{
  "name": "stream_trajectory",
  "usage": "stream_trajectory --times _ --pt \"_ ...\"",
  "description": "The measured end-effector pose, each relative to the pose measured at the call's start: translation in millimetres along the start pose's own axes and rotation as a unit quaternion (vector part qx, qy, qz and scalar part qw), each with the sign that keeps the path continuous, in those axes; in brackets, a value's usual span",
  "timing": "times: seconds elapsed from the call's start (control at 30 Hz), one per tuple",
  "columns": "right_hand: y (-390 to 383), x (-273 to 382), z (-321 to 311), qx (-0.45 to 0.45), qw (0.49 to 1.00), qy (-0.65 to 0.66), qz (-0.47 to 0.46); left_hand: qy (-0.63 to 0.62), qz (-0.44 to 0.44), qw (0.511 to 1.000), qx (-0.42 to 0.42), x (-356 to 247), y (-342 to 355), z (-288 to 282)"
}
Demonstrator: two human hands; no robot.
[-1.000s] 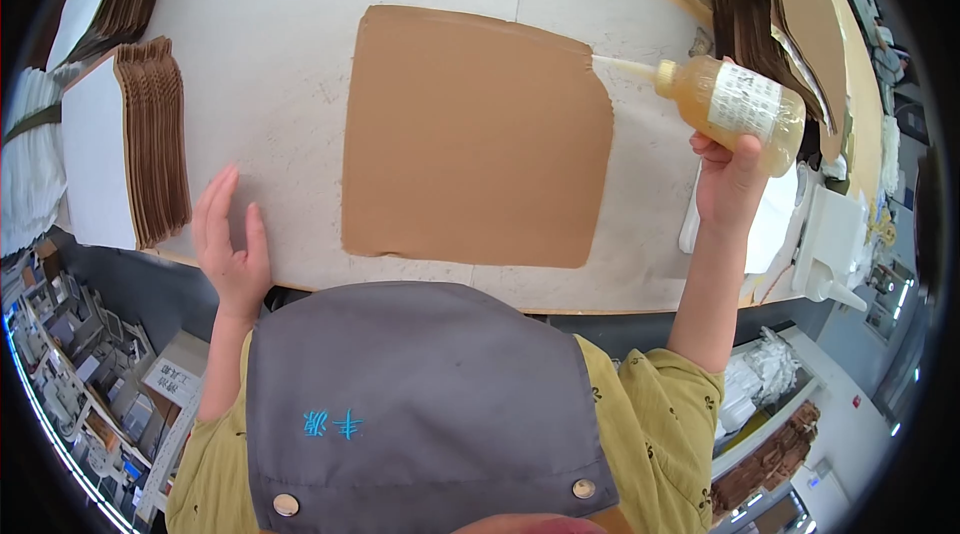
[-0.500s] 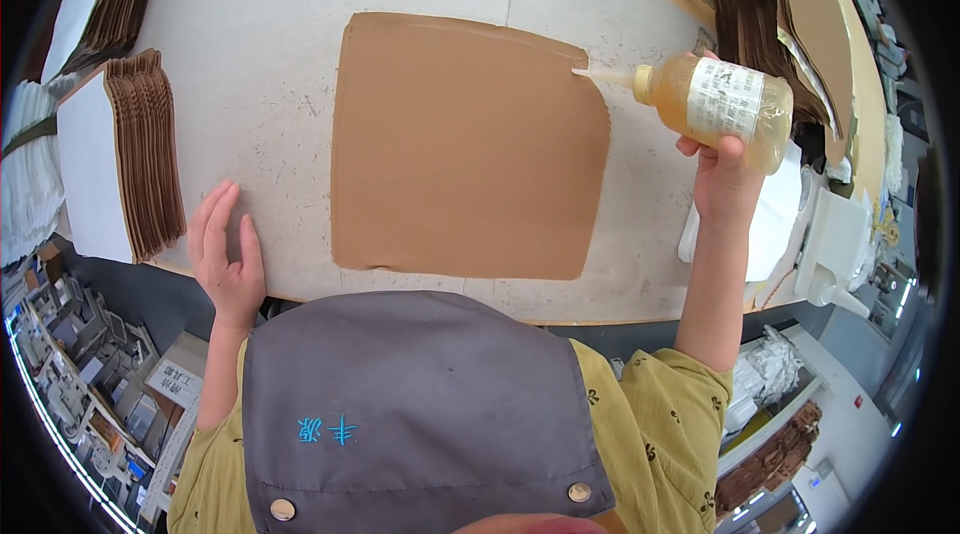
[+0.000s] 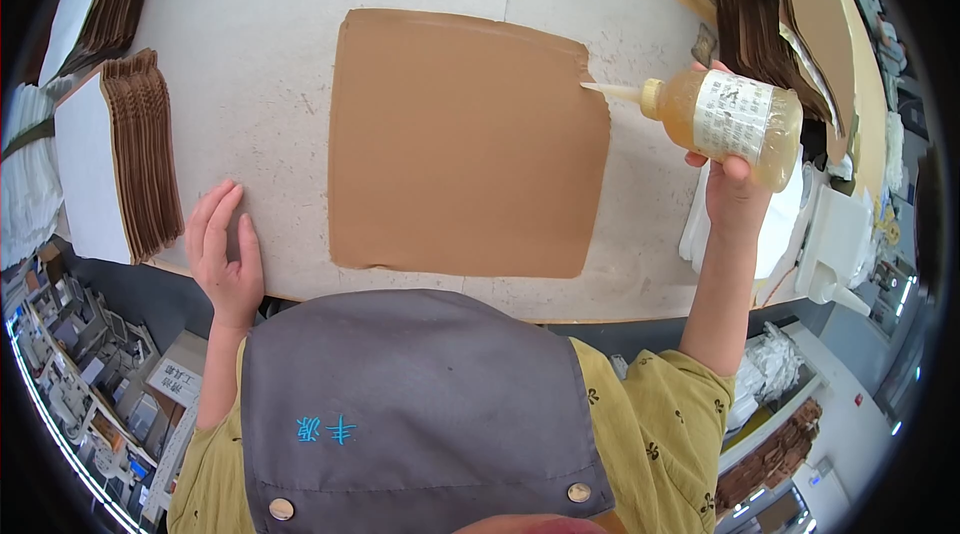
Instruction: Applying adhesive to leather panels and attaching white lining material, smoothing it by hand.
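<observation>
A squarish brown sheet [image 3: 465, 149], like leather or card, lies flat on the grey tabletop in front of me. My right hand [image 3: 735, 174] is wrapped round a clear squeeze bottle [image 3: 735, 114] of amber liquid with a pale label. The bottle is tipped nearly level, and its long thin nozzle points left at the sheet's right edge, near the far right corner. Whether the tip touches the sheet, I cannot tell. My left hand [image 3: 225, 254] rests on the table left of the sheet, fingers stretched out and holding nothing.
Left of my left hand stands a stack of brown folded pieces [image 3: 145, 154] with a white face. Another stack [image 3: 110, 9] is behind it. Dark brown pieces [image 3: 750, 14] fill the far right. A white container with a spout [image 3: 835, 244] sits at the right edge.
My right hand has moved slightly right and nearer to me with the bottle, so the nozzle tip is lower along the sheet's right edge. My left hand has stayed put.
</observation>
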State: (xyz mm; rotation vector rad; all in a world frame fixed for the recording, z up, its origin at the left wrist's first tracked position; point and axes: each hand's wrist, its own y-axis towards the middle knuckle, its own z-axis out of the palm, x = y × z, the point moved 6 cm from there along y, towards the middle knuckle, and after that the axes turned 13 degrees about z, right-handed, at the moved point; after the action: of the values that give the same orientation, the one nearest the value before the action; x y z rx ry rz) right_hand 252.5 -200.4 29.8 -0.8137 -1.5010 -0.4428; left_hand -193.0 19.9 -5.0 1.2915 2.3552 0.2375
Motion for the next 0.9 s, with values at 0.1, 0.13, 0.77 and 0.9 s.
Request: stream_trajectory --times 0.1,0.13,0.77,0.9 --pt "-2 -1 -2 -0.003 1.0 0.003 -0.002 -0.003 0.002 1.0 0.002 0 0 0" --pt "-2 -2 -3 -0.007 1.0 0.005 -0.004 -0.003 0.002 1.0 0.002 0 0 0" --pt "-23 -9 -22 -0.045 0.999 -0.001 -0.002 -0.001 0.008 1.0 0.011 0 -1 0" --pt "-29 -11 -25 -0.027 1.0 0.002 0.006 0.002 0.01 1.0 0.012 0 -1 1"
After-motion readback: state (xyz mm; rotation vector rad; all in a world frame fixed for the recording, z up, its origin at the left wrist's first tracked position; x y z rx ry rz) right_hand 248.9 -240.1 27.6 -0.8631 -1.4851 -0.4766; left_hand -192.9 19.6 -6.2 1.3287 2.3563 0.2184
